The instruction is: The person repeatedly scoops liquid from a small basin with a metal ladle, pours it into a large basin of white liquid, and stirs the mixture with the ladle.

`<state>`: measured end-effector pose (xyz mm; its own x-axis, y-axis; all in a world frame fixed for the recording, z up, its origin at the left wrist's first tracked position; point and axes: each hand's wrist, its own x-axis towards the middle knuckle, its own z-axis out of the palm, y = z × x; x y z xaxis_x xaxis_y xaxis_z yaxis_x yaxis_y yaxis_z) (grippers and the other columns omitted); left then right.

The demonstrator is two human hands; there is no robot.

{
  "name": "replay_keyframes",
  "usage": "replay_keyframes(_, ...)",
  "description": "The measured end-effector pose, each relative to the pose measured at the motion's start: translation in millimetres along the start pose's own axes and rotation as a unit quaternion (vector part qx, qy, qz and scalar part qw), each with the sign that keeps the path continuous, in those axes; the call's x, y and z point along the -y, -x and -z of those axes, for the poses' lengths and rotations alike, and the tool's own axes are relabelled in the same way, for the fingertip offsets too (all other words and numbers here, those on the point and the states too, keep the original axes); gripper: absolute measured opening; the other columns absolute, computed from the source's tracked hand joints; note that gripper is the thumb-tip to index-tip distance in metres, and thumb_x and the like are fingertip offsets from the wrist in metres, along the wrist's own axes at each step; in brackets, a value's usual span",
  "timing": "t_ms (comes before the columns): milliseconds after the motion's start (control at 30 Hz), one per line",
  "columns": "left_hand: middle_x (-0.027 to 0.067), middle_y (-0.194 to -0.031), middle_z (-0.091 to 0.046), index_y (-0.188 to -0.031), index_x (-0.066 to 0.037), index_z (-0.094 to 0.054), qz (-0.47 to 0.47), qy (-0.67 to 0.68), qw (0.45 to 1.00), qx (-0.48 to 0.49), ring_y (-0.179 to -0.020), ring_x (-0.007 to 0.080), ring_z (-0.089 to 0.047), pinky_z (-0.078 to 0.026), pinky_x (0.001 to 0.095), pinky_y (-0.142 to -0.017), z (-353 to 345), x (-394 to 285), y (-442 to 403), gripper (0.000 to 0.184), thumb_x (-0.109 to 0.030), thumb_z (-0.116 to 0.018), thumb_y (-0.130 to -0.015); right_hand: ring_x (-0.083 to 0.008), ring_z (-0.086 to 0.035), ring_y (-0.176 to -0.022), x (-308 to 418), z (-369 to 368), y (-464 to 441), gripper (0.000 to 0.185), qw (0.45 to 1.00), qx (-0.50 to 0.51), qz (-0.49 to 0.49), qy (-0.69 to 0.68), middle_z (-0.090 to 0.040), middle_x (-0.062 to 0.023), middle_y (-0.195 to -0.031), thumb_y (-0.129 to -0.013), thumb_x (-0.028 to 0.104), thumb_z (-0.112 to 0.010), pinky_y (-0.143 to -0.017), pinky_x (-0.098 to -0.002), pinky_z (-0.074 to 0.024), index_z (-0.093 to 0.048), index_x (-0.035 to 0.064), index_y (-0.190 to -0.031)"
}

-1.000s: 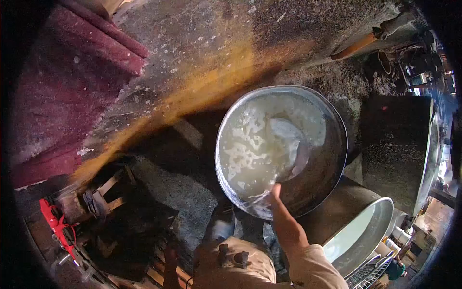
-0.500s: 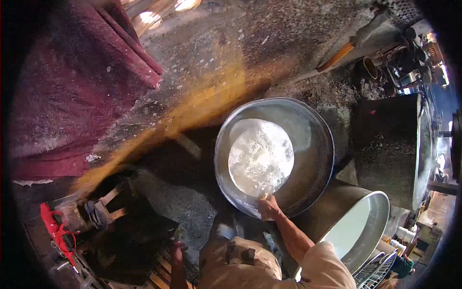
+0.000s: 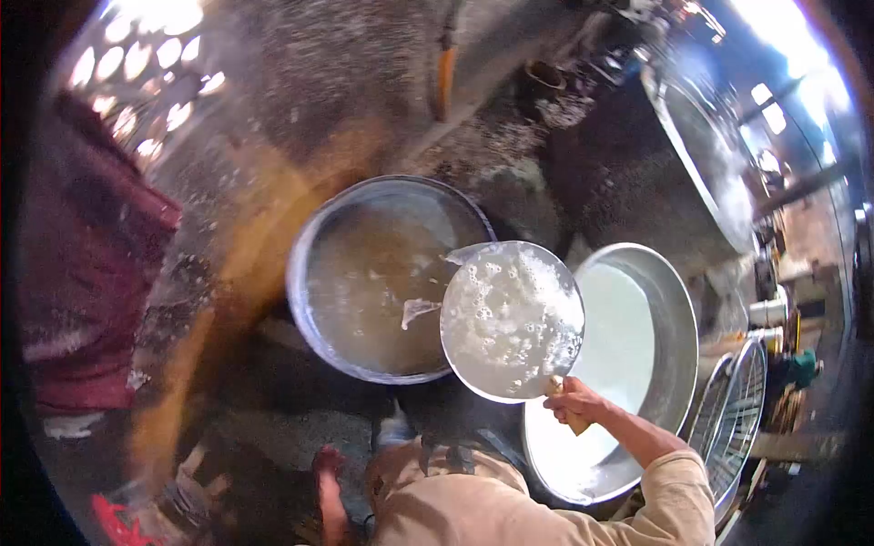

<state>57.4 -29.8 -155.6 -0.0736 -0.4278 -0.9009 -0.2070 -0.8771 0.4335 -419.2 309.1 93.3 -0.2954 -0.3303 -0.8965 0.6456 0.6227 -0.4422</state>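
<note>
My right hand (image 3: 577,400) is closed round the short handle of a large round ladle (image 3: 513,318), which is full of cloudy, bubbly liquid. The ladle hangs between two metal vats, over the rim of each. Brownish liquid fills the left vat (image 3: 300,300), and some drips trail from the ladle's left side. Smooth whitish liquid lies in the right vat (image 3: 681,318), below my right hand. Down beside my body is my left hand (image 3: 329,460), away from the vats; its fingers are too blurred to make out.
A maroon cloth (image 3: 100,273) hangs at the left. A big dark vat (image 3: 628,173) stands behind the right one. Wire racks (image 3: 739,409) are at the right, near a distant person (image 3: 803,369). Something red (image 3: 118,523) lies at the lower left.
The ladle has come up out of the left vat, full, and moved right toward the right vat with my right hand. The view has turned to the right.
</note>
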Motion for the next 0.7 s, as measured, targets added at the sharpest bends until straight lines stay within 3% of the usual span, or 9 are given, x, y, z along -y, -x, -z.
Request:
replay_keyframes(33, 0.0034, -0.087, -0.063, -0.111, -0.014, -0.056, 0.055, 0.058, 0.997, 0.019, -0.072, 0.0233, -0.059, -0.044, 0.0382, -0.068, -0.7, 7.2, -7.0, 0.027, -0.026, -0.051, -0.087, -0.0118, -0.051, -0.046, -17.2, 21.0, 15.5, 0.015, 1.0, -0.02, -0.016, 0.014, -0.052, -0.0029, -0.057, -0.076, 0.003, -0.066, -0.041, -0.0274, -0.0432, -0.051, 0.0015, -0.075)
replay_keyframes(67, 0.0034, -0.087, -0.063, -0.111, -0.014, -0.056, 0.052, 0.043, 0.997, 0.029, -0.072, 0.0233, -0.059, -0.044, 0.0382, -0.068, -11.8, 10.5, 1.7, 0.027, -0.026, -0.051, -0.087, -0.0121, -0.051, -0.045, -32.3, 38.3, 31.4, 0.015, 1.0, -0.022, -0.009, -0.017, -0.051, -0.0032, -0.056, -0.076, 0.004, -0.066, -0.041, -0.0277, -0.0434, -0.052, 0.0011, -0.073)
replay_keyframes(133, 0.0034, -0.088, -0.062, -0.112, -0.015, -0.056, 0.022, -0.087, 0.996, -0.003, -0.072, 0.0214, -0.059, -0.044, 0.0355, -0.065, -30.6, 19.4, 26.6, 0.029, -0.026, -0.054, -0.085, -0.0124, -0.051, -0.045, -74.7, 76.3, 50.3, 0.015, 0.998, -0.048, -0.009, -0.035, -0.051, -0.0033, -0.055, -0.077, 0.004, -0.066, -0.041, -0.0282, -0.0437, -0.052, 0.0007, -0.073)
replay_keyframes(233, 0.0042, -0.093, -0.062, -0.112, -0.016, -0.055, -0.041, -0.212, 0.976, 0.029, -0.071, 0.0197, -0.059, -0.044, 0.0334, -0.062, -46.3, 22.5, 51.0, 0.03, -0.025, -0.057, -0.083, -0.0139, -0.052, -0.045, -133.5, 110.1, 65.6, 0.013, 0.994, -0.091, -0.031, -0.049, -0.052, -0.0044, -0.055, -0.077, 0.004, -0.064, -0.041, -0.03, -0.0445, -0.053, -0.0008, -0.073)
replay_keyframes(333, 0.005, -0.098, -0.061, -0.114, -0.017, -0.053, -0.019, -0.229, 0.973, 0.012, -0.071, 0.0186, -0.059, -0.043, 0.0317, -0.058, -58.9, 21.2, 70.9, 0.033, -0.024, -0.058, -0.083, -0.0155, -0.054, -0.046, -205.4, 138.4, 60.8, 0.013, 0.983, -0.131, 0.006, -0.127, -0.054, -0.0064, -0.057, -0.075, 0.005, -0.066, -0.041, -0.0305, -0.0456, -0.056, -0.0015, -0.069)
replay_keyframes(467, 0.0059, -0.1, -0.06, -0.118, -0.017, -0.05, -0.033, -0.273, 0.961, -0.005, -0.077, 0.0191, -0.059, -0.044, 0.0331, -0.061, -68.6, 9.9, 92.9, 0.034, -0.024, -0.054, -0.085, -0.0161, -0.055, -0.047, -289.5, 156.1, 35.3, 0.012, 0.967, -0.164, -0.023, -0.191, -0.054, -0.0063, -0.058, -0.072, 0.003, -0.065, -0.041, -0.0314, -0.0457, -0.054, 0.0006, -0.069)
replay_keyframes(567, 0.0062, -0.101, -0.06, -0.118, -0.016, -0.05, -0.052, -0.305, 0.95, -0.029, -0.079, 0.0189, -0.058, -0.044, 0.0334, -0.063, -80.1, -0.4, 114.9, 0.034, -0.026, -0.053, -0.086, -0.017, -0.053, -0.043, -344.4, 154.6, 5.6, 0.012, 0.955, -0.186, 0.015, -0.231, -0.053, -0.0064, -0.057, -0.072, 0.002, -0.064, -0.039, -0.0329, -0.0449, -0.052, 0.0009, -0.072)
replay_keyframes(700, 0.0056, -0.1, -0.06, -0.12, -0.016, -0.05, -0.073, -0.348, 0.934, -0.032, -0.078, 0.0173, -0.058, -0.044, 0.0326, -0.062, -95.9, -12.0, 136.5, 0.035, -0.025, -0.051, -0.086, -0.018, -0.051, -0.043, -376.8, 133.7, -24.7, 0.01, 0.899, -0.218, 0.01, -0.38, -0.05, -0.0072, -0.055, -0.072, -0.001, -0.062, -0.038, -0.0327, -0.0444, -0.052, -0.0001, -0.072)
